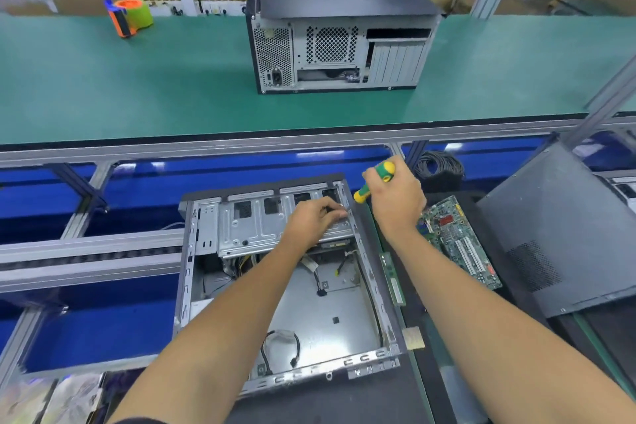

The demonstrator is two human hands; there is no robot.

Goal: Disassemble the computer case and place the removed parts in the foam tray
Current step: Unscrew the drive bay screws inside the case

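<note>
An opened computer case [187,272] lies flat in front of me, its side panel off and loose cables on its bare metal floor. A silver drive cage [254,227] spans its far end. My left hand [315,218] rests on the cage's right end, fingers curled at its far right corner; what they pinch is hidden. My right hand [395,200] grips a green and yellow screwdriver [377,181], its tip pointing down-left at the case's far right corner. A removed motherboard [461,244] and a memory stick [392,280] lie on dark foam [416,303] to the right.
A black side panel [564,234] leans at the right. A second, closed computer case [337,27] stands on the green conveyor belt [137,79] beyond. An orange and green tape dispenser [129,15] sits at the belt's far left. A coil of black cable [438,165] lies behind my right hand.
</note>
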